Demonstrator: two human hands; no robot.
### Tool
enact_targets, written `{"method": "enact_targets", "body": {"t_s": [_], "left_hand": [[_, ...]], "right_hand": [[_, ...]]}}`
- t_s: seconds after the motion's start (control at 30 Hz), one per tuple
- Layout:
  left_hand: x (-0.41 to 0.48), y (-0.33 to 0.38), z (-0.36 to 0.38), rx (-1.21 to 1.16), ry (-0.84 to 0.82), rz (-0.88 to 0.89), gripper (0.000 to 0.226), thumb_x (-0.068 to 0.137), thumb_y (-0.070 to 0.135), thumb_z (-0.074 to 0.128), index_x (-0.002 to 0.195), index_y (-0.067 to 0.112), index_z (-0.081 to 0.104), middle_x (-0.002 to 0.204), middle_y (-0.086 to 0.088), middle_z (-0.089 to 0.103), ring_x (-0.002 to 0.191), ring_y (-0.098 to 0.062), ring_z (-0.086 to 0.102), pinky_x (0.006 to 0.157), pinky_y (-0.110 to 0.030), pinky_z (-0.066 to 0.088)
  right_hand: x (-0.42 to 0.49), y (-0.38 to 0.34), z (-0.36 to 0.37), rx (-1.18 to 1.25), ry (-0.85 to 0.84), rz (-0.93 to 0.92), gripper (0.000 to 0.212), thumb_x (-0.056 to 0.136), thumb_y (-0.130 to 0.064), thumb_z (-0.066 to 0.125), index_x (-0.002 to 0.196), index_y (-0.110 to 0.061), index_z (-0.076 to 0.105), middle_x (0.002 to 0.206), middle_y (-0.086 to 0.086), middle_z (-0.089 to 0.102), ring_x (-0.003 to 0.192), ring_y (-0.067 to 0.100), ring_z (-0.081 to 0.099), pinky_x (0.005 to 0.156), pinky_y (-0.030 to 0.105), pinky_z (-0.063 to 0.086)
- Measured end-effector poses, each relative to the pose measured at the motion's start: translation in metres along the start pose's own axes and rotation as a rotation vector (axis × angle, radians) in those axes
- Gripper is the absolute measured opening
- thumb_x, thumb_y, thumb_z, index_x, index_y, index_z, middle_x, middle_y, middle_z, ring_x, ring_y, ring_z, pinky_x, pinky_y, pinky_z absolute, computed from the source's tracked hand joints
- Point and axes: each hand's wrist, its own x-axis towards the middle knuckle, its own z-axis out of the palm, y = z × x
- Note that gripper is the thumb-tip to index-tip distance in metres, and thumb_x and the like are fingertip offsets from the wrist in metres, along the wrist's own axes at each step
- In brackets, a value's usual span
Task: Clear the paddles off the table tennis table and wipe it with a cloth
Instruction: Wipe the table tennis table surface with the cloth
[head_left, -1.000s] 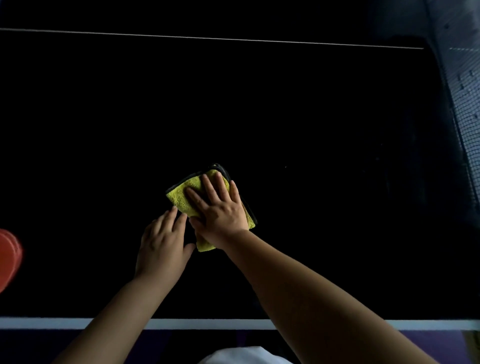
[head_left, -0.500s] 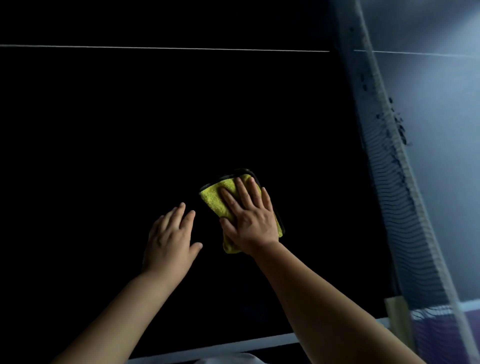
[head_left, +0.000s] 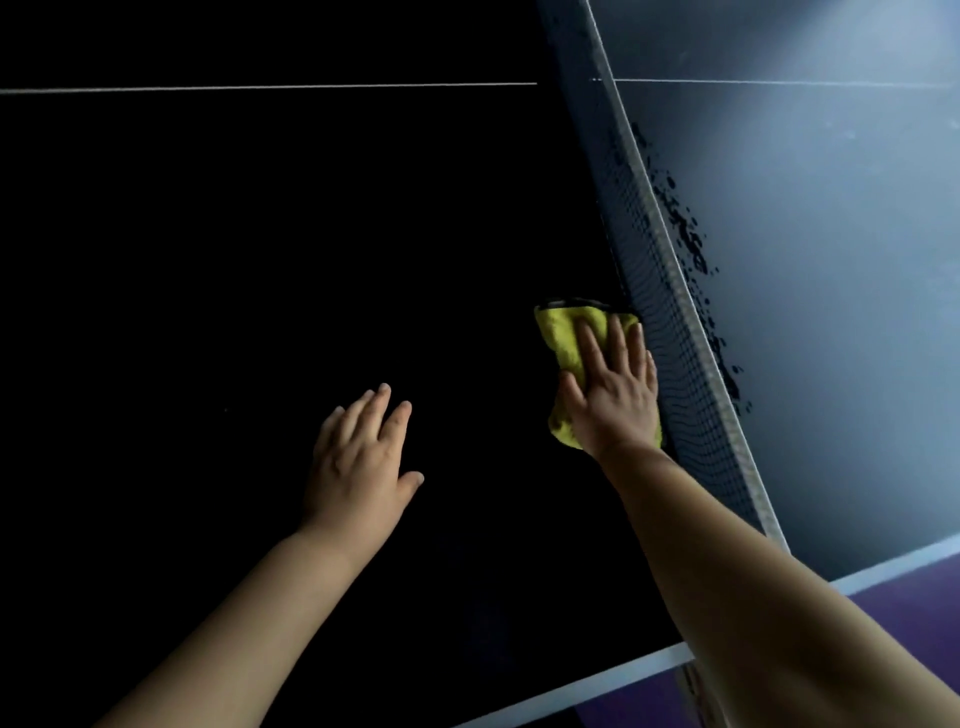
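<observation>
Yellow cloth (head_left: 565, 338) lengthwise along the net (head_left: 675, 322), under right hand (head_left: 615, 397)

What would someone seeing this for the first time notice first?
The bright yellow cloth stands out against the dark table, pressed flat under the right hand right beside the net. The left hand is spread, fingers straight, over the dark surface to its left. Beyond the net, the far half glows pale blue-grey.
</observation>
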Motion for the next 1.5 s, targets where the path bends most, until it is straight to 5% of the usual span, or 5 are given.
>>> {"method": "enact_targets", "body": {"t_s": [0.27, 0.77, 0.97, 1.27, 1.5], "left_hand": [[-0.043, -0.076, -0.015, 0.004, 0.035, -0.138, 0.080, 0.058, 0.029, 0.088, 0.126, 0.003, 0.056, 0.136, -0.020, 0.050, 0.124, -0.037, 0.048, 0.101, -0.052, 0.037], [-0.158, -0.248, -0.054, 0.007, 0.076, -0.515, 0.080, 0.063, 0.034, 0.084, 0.131, 0.007, 0.052, 0.141, -0.016, 0.046, 0.127, -0.036, 0.044, 0.099, -0.052, 0.037], [-0.181, -0.274, -0.065, 0.043, 0.022, -0.624, 0.077, 0.076, 0.041, 0.072, 0.141, 0.015, 0.041, 0.153, -0.008, 0.029, 0.139, -0.027, 0.027, 0.110, -0.045, 0.021], [-0.138, -0.253, -0.080, 0.030, 0.004, -0.592, 0.077, 0.086, 0.047, 0.059, 0.148, 0.020, 0.023, 0.158, -0.004, 0.013, 0.143, -0.023, 0.012, 0.113, -0.039, 0.012], [-0.061, -0.181, -0.073, 0.016, 0.017, -0.439, 0.077, 0.080, 0.041, 0.068, 0.144, 0.014, 0.035, 0.154, -0.009, 0.024, 0.141, -0.026, 0.021, 0.113, -0.041, 0.014]], "right_hand": [[0.003, -0.105, 0.012, 0.130, 0.031, 0.317, 0.065, 0.098, -0.056, 0.028, 0.155, -0.037, 0.003, 0.164, 0.006, -0.011, 0.149, 0.031, -0.013, 0.117, 0.051, -0.001], [-0.078, -0.402, 0.072, -0.011, -0.116, -0.340, 0.070, 0.098, -0.051, 0.031, 0.154, -0.037, -0.009, 0.160, 0.006, -0.027, 0.144, 0.033, -0.029, 0.116, 0.055, -0.014], [-0.097, -0.491, 0.087, -0.044, -0.145, -0.672, 0.067, 0.097, -0.051, 0.039, 0.154, -0.041, 0.008, 0.164, 0.003, -0.011, 0.148, 0.032, -0.018, 0.115, 0.055, -0.008], [-0.060, -0.464, 0.083, -0.104, -0.046, -0.821, 0.064, 0.096, -0.059, 0.034, 0.154, -0.042, 0.013, 0.165, -0.001, 0.002, 0.150, 0.027, -0.009, 0.119, 0.051, -0.006], [0.000, -0.352, 0.054, -0.059, 0.036, -0.626, 0.063, 0.094, -0.059, 0.034, 0.153, -0.041, 0.018, 0.164, -0.003, 0.006, 0.151, 0.023, -0.006, 0.121, 0.047, -0.002]]}}
